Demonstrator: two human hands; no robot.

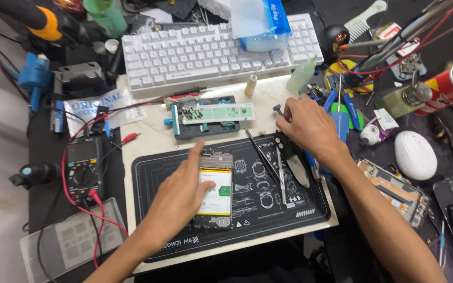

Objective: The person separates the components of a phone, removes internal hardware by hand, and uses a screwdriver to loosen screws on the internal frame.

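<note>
An opened phone (216, 195) with its back off and battery showing lies on a black work mat (268, 209). My left hand (182, 196) rests on the phone's left side, index finger stretched up along its top edge. My right hand (308, 128) hovers past the mat's upper right corner, fingertips pinched at a small dark screw-like part (277, 109). Tweezers (260, 155) and a metal pry tool (295, 162) lie on the mat just below that hand.
A green circuit board (216, 112) sits clamped in a blue holder behind the mat. A white keyboard (218, 50) lies further back, a multimeter (82, 167) with red leads at left, a white mouse (415, 154) and other phone parts (394, 191) at right.
</note>
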